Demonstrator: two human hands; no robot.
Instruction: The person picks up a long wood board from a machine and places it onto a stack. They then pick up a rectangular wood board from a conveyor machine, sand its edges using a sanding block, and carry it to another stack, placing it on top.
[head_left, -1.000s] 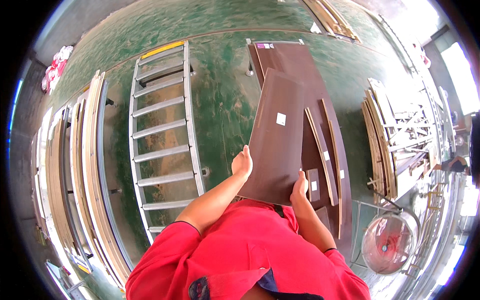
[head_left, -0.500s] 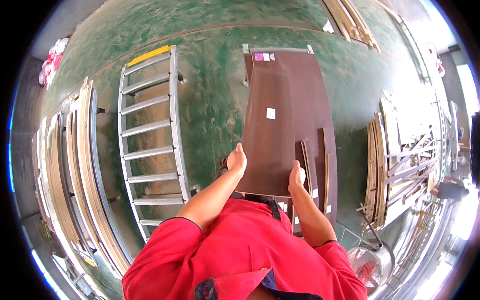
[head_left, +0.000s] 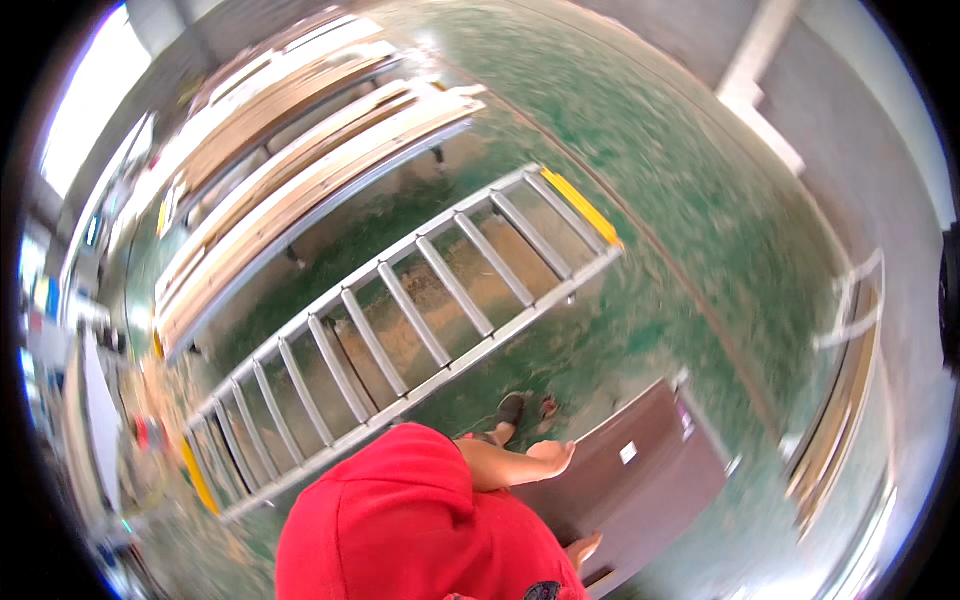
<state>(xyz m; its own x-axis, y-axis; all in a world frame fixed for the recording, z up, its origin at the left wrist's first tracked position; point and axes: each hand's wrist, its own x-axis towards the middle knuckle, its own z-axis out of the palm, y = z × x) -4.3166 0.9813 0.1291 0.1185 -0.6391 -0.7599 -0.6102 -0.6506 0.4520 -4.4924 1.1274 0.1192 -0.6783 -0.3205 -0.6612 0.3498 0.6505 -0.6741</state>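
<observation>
A large dark-brown board (head_left: 640, 498) with a small white label lies in front of me to the right. My left hand (head_left: 552, 458) is at its left edge, thumb on top and the other fingers hidden beneath the edge. Closer to my body, my right hand (head_left: 583, 550) is at the board's other side, partly cut off by my red sleeve. Both hands look closed on the board. Whether the board is lifted clear of the brown panels below it I cannot tell.
A metal roller conveyor (head_left: 445, 300) with yellow ends runs diagonally on my left. Past it stand racks of long wooden boards (head_left: 320, 200). A person's shoe (head_left: 511, 408) is on the green floor by the conveyor. Long strips (head_left: 845, 400) lie near the right wall.
My view has swung to the left, so the conveyor now fills the middle and the brown board sits lower right. Both hands stay at the board's edges.
</observation>
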